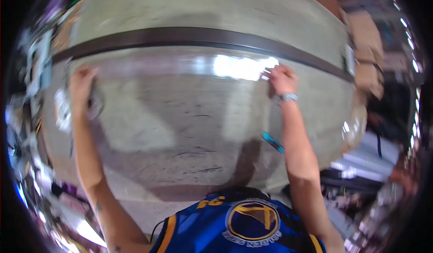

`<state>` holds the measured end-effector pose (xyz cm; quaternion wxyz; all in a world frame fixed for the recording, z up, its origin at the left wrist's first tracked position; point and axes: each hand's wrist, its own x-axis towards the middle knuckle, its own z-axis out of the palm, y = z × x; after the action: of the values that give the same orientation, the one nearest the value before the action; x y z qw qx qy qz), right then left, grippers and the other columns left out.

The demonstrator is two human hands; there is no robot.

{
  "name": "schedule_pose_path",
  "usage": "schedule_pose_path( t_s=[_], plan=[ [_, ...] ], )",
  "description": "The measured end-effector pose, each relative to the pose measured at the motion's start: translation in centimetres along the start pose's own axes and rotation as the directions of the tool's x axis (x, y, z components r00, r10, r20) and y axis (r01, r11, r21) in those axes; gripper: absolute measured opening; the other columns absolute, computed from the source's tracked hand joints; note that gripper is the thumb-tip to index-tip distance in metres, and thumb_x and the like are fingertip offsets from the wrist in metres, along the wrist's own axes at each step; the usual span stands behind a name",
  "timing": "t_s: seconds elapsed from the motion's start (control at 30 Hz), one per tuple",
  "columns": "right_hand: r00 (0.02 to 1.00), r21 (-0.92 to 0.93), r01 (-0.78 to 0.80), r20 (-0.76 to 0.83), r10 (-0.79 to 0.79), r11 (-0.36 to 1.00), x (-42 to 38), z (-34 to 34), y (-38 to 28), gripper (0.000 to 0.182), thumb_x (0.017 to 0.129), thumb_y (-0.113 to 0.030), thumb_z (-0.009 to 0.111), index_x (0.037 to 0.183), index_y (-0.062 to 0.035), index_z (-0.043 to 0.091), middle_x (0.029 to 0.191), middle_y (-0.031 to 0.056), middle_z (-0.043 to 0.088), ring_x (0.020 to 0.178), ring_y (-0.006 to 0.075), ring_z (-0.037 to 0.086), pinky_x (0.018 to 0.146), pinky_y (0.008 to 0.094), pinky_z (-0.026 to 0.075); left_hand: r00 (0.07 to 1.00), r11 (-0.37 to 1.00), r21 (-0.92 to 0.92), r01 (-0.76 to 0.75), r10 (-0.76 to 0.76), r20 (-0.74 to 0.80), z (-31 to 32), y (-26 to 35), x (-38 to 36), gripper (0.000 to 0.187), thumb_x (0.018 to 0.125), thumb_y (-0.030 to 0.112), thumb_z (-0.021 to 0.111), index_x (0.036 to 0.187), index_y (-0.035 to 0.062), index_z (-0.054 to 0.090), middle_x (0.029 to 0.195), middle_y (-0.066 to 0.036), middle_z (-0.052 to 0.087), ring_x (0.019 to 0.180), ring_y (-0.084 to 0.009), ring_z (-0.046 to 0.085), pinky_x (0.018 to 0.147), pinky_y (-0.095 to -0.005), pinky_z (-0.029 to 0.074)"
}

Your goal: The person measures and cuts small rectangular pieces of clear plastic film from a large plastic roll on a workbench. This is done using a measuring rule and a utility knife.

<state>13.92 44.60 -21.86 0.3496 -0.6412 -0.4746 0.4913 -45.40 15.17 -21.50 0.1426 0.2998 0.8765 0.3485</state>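
Observation:
A wide, glossy strip of clear film, which looks like packing tape (194, 66), stretches between my two hands and reflects bright light toward its right end. My left hand (82, 79) pinches its left end, fingers closed. At the other end my right hand (284, 77), with a metal band on the wrist, is closed on the strip. Just beyond the strip lies a long dark brown bar (180, 36), running across the table. Nearer to me, beside my right forearm, rests a teal tool (273, 141), perhaps a cutter. Motion blur softens the fingertips.
The scuffed grey-green table (189, 118) spreads below my arms. A blurred ring-shaped thing (95, 105) and a crumpled whitish item (63, 111) lie by my left forearm. Cardboard boxes (365, 45) stand beyond the right edge. Blurred clutter lines both sides.

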Motion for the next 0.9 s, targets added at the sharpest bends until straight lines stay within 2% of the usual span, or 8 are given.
schedule_pose_path(
  t_s=[0.03,0.13,0.33,0.37,0.5,0.73,0.83,0.9],
  plan=[
    [0.999,-0.135,0.021,-0.043,-0.027,0.991,0.0,-0.2,-0.3,0.009,0.084,-0.007,0.075,0.083,-0.0026,0.067,0.072,0.0033,0.067,0.064,0.0125,0.062,0.055,0.0285,0.050,0.997,0.983,0.180,-0.018,0.032,-0.074,-0.1,2.2,-0.8,0.054,0.080,0.035,0.082,0.116,-0.0025,0.066,0.090,-0.007,0.067,0.082,-0.0153,0.062,0.075,-0.0298,0.050],
    [0.994,-0.028,-0.012,-0.111,0.009,1.000,-0.1,-0.2,0.2,0.016,0.083,-0.012,0.079,0.082,-0.0012,0.067,0.072,0.0043,0.068,0.063,0.0125,0.063,0.056,0.0294,0.051,1.000,1.000,0.023,-0.014,0.014,0.000,0.2,-3.9,2.1,0.047,0.088,0.025,0.079,0.123,-0.0027,0.065,0.101,-0.005,0.067,0.091,-0.0126,0.060,0.085,-0.0252,0.047],
    [0.938,-0.338,0.065,-0.301,-0.173,0.939,0.0,-1.7,1.4,0.022,0.086,-0.021,0.077,0.087,-0.0016,0.068,0.076,0.0084,0.069,0.070,0.0183,0.066,0.067,0.0330,0.053,0.999,0.985,-0.168,-0.034,0.030,-0.029,0.4,-4.3,1.8,0.044,0.092,0.023,0.076,0.125,-0.0042,0.064,0.103,-0.004,0.067,0.091,-0.0120,0.060,0.087,-0.0249,0.047],
    [0.940,-0.391,0.105,-0.262,-0.220,0.914,-0.5,-1.9,1.3,0.021,0.087,-0.022,0.075,0.095,-0.0036,0.071,0.080,0.0116,0.069,0.074,0.0230,0.067,0.070,0.0360,0.053,0.999,0.988,-0.149,-0.030,0.025,-0.031,0.3,-4.2,1.8,0.044,0.093,0.023,0.075,0.125,-0.0043,0.065,0.103,-0.004,0.067,0.091,-0.0121,0.060,0.087,-0.0250,0.047],
    [0.902,-0.474,0.376,-0.010,-0.432,0.796,-0.1,-2.1,2.8,0.015,0.086,-0.017,0.073,0.096,-0.0065,0.074,0.087,0.0146,0.069,0.080,0.0274,0.067,0.075,0.0378,0.054,0.993,0.995,-0.093,-0.045,0.034,-0.116,0.7,-4.0,1.5,0.040,0.094,0.023,0.073,0.123,-0.0046,0.067,0.106,-0.006,0.069,0.093,-0.0121,0.062,0.088,-0.0251,0.048],
    [0.936,-0.389,0.328,0.012,-0.351,0.861,-0.5,-2.4,2.7,0.017,0.089,-0.016,0.071,0.101,-0.0055,0.075,0.086,0.0128,0.072,0.078,0.0207,0.068,0.076,0.0336,0.055,0.997,0.991,-0.121,-0.052,0.044,-0.066,0.7,-4.8,1.8,0.038,0.094,0.020,0.073,0.122,-0.0050,0.067,0.108,-0.007,0.071,0.096,-0.0111,0.064,0.090,-0.0247,0.049],
    [0.977,-0.282,0.213,0.062,-0.204,0.935,0.0,-3.6,2.7,0.027,0.093,-0.022,0.068,0.109,-0.0009,0.072,0.091,0.0128,0.076,0.081,0.0148,0.070,0.077,0.0298,0.055,0.990,0.982,-0.165,-0.088,0.067,-0.126,0.5,-6.1,2.5,0.036,0.094,0.020,0.073,0.120,-0.0042,0.067,0.106,-0.007,0.072,0.093,-0.0118,0.065,0.087,-0.0253,0.050],
    [0.948,-0.328,0.319,0.089,-0.307,0.889,-0.5,-5.9,2.8,0.030,0.093,-0.025,0.067,0.111,-0.0016,0.072,0.093,0.0151,0.076,0.081,0.0199,0.071,0.077,0.0319,0.056,0.964,0.974,-0.174,-0.143,0.097,-0.249,0.2,-6.1,2.4,0.035,0.095,0.021,0.073,0.119,-0.0037,0.067,0.105,-0.007,0.072,0.093,-0.0123,0.065,0.086,-0.0255,0.050]
  ],
)
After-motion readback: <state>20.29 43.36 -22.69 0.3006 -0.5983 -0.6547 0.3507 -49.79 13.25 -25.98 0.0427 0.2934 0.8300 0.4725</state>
